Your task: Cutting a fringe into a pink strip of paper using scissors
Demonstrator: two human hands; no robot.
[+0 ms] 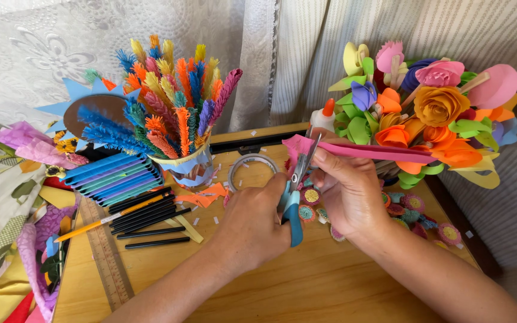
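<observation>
The left hand's [251,230] fingers are closed through the blue-handled metal scissors [295,194], blades parted at the end of a long pink paper strip [354,149], which the right hand [345,194] pinches between thumb and fingertips just above the wooden tabletop [306,281]. This looks like the fringing step — short snips across the strip's edge — and each following cut would call for feeding the strip along while keeping it taut. Around lie a clear tape ring [252,170], small fringed paper discs [408,206] and a jar of fringed paper stems [178,119].
</observation>
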